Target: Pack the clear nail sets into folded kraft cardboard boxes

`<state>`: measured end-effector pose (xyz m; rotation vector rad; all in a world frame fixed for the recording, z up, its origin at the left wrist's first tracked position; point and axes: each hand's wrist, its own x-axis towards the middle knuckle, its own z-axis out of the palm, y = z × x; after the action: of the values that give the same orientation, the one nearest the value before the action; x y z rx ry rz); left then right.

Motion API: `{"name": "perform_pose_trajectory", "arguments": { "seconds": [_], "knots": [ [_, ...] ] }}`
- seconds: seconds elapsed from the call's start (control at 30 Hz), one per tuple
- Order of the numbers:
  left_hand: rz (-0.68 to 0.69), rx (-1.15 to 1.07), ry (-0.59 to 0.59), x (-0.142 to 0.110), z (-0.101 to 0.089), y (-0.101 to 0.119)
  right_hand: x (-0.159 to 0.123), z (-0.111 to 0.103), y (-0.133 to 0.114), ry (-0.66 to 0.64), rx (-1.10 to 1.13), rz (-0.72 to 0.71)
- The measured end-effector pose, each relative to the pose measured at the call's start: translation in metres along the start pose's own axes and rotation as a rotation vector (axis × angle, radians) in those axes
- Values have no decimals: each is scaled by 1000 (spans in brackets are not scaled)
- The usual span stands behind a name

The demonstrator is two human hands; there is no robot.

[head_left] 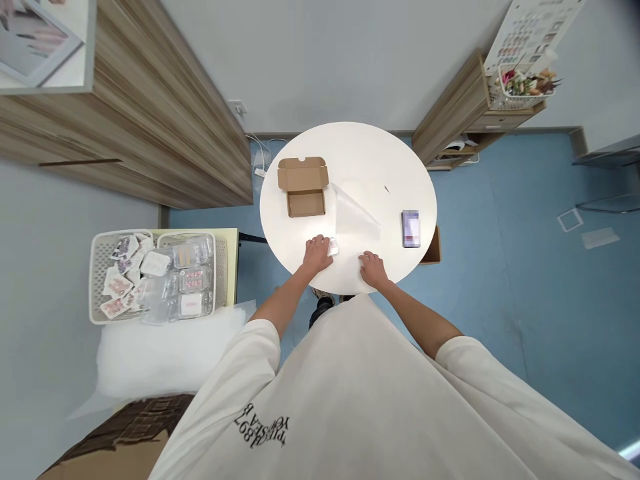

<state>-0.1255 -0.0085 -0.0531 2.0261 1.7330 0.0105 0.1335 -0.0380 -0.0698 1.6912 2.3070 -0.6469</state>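
My left hand (317,254) rests at the near side of the white table, its fingers closed over the left side of a small clear plastic case (333,247). Part of the case is hidden under the hand. To the right, my right hand (373,269) lies on the near edge of a translucent plastic sheet (356,217), fingers slightly bent and apart. The sheet spreads over the tabletop between and beyond both hands, with a slanting edge at its far right. An open brown cardboard box (306,203) stands beyond my left hand, lid tilted back.
On the round white table (370,143) lie a purple box (411,229) at right and a small dark thin item (387,189). White baskets (95,280) with cards and clear cases stand at left, near a pile of white wrapping sheets (165,353). Wooden cabinets (165,100) flank the table.
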Motion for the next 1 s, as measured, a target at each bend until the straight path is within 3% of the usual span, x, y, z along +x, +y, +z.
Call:
{"name": "perform_pose_trajectory", "arguments": {
  "seconds": [0.2, 0.33, 0.5, 0.77, 1.0],
  "knots": [
    [208, -11, -42, 13, 33, 72, -19, 4, 23, 28, 46, -34],
    [253, 10, -57, 19, 51, 95, -35, 7, 37, -7, 48, -89],
    [234, 54, -71, 20, 61, 98, -46, 11, 47, -65, 9, -157],
    [207, -6, -77, 16, 58, 93, -43, 15, 50, -49, -37, -207],
    [59, -67, -34, 12, 44, 79, -27, -7, 46, 32, 96, -136]
  ]
}}
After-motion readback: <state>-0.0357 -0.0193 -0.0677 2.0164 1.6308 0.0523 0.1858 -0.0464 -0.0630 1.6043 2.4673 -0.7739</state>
